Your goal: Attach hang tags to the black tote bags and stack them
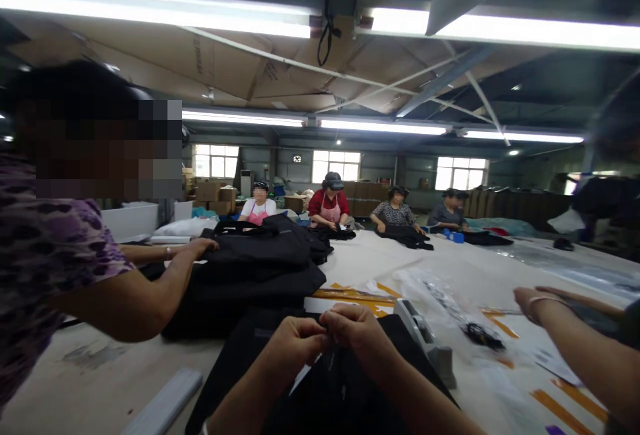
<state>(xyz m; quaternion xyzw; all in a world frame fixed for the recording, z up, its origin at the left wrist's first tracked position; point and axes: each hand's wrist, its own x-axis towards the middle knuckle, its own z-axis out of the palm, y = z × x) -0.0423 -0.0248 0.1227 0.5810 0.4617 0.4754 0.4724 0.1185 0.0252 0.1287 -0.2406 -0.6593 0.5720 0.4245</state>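
Note:
My left hand and my right hand meet low in the middle, fingers pinched together above a black garment lying on the table in front of me. What they pinch is too small to make out. A white strip of the garment's label or paper shows just under the left hand.
A person in a purple patterned top at the left reaches onto a pile of black garments. Another person's forearm enters from the right. A grey tool, clear plastic bags and orange tape lie on the white table. Several workers sit at the far end.

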